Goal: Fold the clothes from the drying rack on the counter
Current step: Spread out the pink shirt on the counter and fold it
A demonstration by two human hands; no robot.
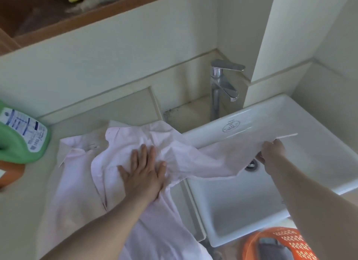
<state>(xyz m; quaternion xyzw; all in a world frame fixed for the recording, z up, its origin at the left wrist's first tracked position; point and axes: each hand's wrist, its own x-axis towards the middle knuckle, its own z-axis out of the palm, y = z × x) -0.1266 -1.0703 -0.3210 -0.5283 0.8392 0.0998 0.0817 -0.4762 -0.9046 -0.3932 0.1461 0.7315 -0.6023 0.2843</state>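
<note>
A pale pink collared shirt (81, 182) lies spread on the cream counter (23, 211), collar toward the left. My left hand (144, 175) presses flat on the shirt's middle, fingers straight. My right hand (271, 153) grips one end of the shirt and holds it stretched out above the white sink (319, 143). That stretched part hangs over the sink's left rim.
A chrome tap (222, 85) stands behind the sink. A green detergent bottle (21, 135) sits at the counter's left edge with something orange below it. An orange perforated laundry basket (280, 244) is on the floor at lower right. A wooden shelf runs above the wall.
</note>
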